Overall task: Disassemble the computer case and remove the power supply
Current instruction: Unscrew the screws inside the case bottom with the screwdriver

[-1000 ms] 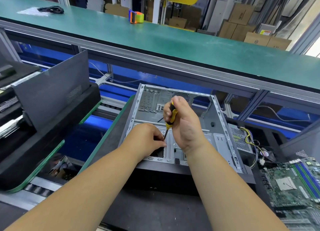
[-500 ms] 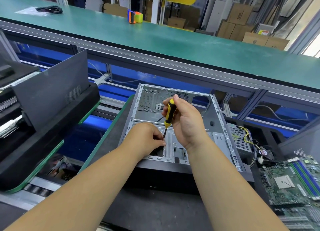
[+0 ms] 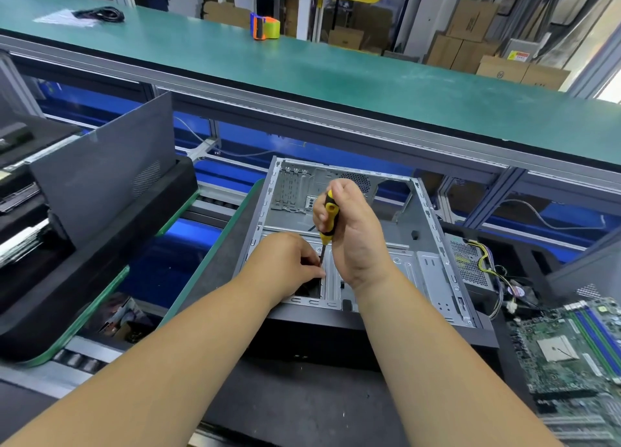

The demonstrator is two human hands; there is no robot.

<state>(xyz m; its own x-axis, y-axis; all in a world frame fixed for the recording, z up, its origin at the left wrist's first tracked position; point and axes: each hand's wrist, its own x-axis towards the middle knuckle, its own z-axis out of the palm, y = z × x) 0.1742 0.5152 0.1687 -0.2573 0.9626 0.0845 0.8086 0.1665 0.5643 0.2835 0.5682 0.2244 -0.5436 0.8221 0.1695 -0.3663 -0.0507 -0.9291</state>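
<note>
The computer case (image 3: pixel 353 245) lay opened and gutted on the worktop (image 3: pixel 302 406)—the power supply (image 3: pixel 468 262) seemingly already beside its right edge—while the right hand (image 3: pixel 356 231) gripped a screwdriver (image 3: pixel 328 223) and the left hand (image 3: pixel 289 262) pinched near its tip.

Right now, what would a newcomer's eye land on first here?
The open computer case at centre, where the right hand grips a yellow-and-black screwdriver upright. The left hand pinches by its tip. Right of the case lie a power supply with loose wires and a green motherboard.
</note>
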